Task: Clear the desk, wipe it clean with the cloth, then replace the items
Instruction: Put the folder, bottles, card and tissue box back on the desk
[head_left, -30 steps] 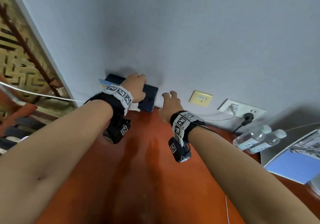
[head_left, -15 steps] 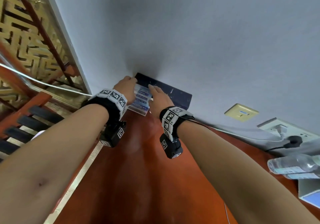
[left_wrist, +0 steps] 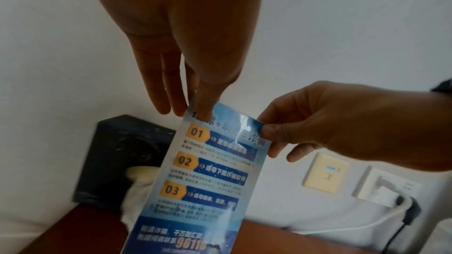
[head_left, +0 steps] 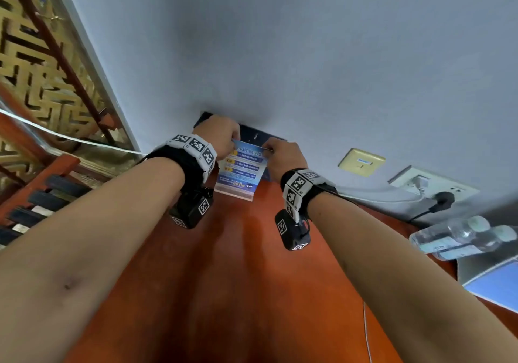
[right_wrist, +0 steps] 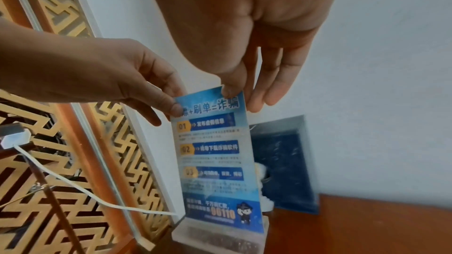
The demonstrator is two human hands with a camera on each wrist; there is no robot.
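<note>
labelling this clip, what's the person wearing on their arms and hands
Both forearms are bare, with no sleeves or gloves. Each wrist carries a black strap with a white band of square black-and-white markers. Under each wrist hangs a black boxy camera unit bearing the same kind of markers; the right one has a thin black cable. The left hand and right hand show no rings.

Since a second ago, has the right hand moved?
Yes. The right hand went left, away from the yellow wall plate, and now pinches the blue sign's top corner.
</note>
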